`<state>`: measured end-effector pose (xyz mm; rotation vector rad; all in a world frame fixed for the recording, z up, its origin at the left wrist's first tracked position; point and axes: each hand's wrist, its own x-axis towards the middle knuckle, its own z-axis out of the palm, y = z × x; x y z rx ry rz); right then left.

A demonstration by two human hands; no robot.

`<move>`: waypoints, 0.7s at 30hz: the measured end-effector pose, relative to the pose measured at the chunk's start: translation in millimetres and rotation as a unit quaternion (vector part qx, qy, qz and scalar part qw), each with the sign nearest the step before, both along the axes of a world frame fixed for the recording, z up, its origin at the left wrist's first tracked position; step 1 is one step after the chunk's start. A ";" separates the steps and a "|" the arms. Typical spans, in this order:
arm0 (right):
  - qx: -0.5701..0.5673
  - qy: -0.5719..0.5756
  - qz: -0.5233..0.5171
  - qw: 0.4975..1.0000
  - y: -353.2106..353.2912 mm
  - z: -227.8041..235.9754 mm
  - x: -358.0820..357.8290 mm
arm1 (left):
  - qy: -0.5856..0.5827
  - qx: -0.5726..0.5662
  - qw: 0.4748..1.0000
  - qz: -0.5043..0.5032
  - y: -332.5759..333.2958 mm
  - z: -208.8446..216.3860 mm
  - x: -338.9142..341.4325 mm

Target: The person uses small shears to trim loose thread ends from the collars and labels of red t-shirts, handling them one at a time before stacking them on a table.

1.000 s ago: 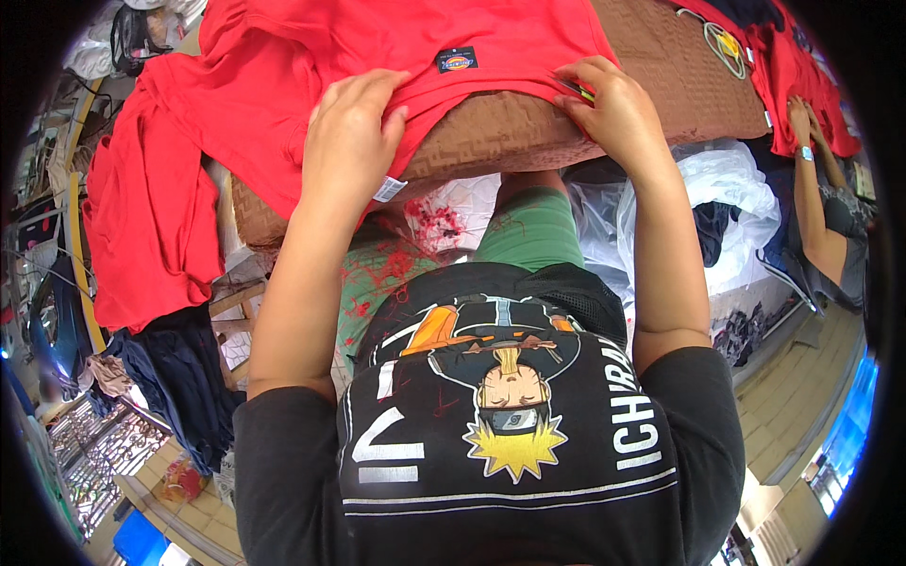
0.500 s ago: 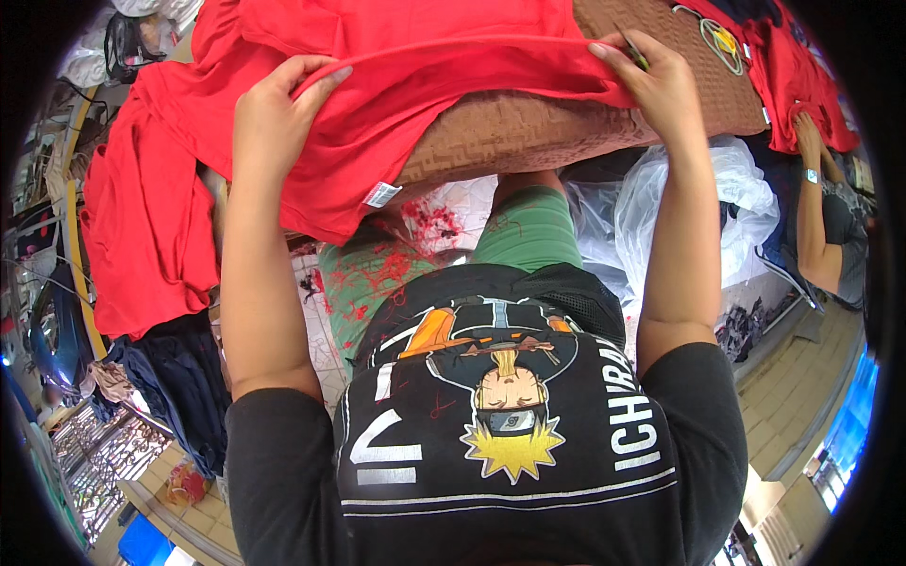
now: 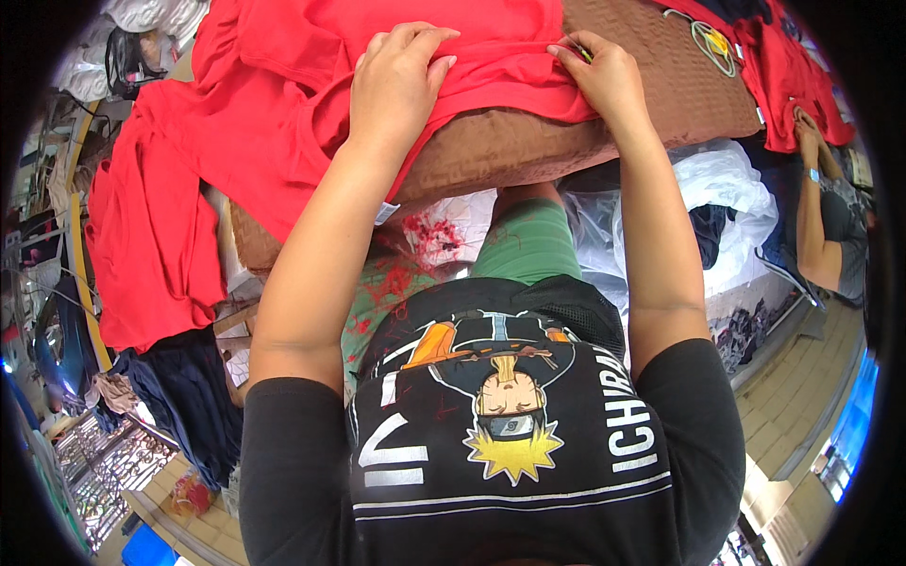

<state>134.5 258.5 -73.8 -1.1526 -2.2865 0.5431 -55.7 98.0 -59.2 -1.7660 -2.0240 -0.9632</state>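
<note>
A red garment (image 3: 293, 47) lies spread over a brown, textured cushioned surface (image 3: 675, 80), its left part hanging down. My left hand (image 3: 398, 80) is closed, thumb and fingers together at the garment's long folded edge. My right hand (image 3: 604, 77) pinches the same edge further right, near the end of the band. A small pointed tool (image 3: 585, 54) with a yellow-green part, perhaps thread snips, shows among the right fingers; the hand mostly hides it. A white label (image 3: 386, 212) sticks out from the garment's underside.
Beyond the right end lies a coiled pale cord (image 3: 714, 47) with a yellow piece. At the far right, a co-worker's hand (image 3: 807, 127) touches another red garment (image 3: 788, 71). Clear plastic bags (image 3: 727, 184) sit below right. Dark cloth (image 3: 179, 396) hangs at left; red thread scraps (image 3: 439, 236) litter below.
My left hand has moved right along the edge, closer to my right hand, which has shifted slightly left. The band, stretched between both hands before, now lies lower on the cushioned surface.
</note>
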 end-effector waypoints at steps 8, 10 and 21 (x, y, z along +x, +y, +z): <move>-0.017 0.027 0.003 1.000 -0.2 -5.9 2.8 | -0.130 -0.053 0.990 0.022 14.4 -1.4 -1.7; -0.015 0.025 -0.008 1.000 -1.0 -5.7 3.3 | -0.200 -0.078 0.976 0.026 11.9 1.1 -3.0; 0.131 0.093 0.132 0.978 -71.3 19.7 -25.0 | -0.286 -0.051 0.957 -0.004 7.7 -2.5 -5.1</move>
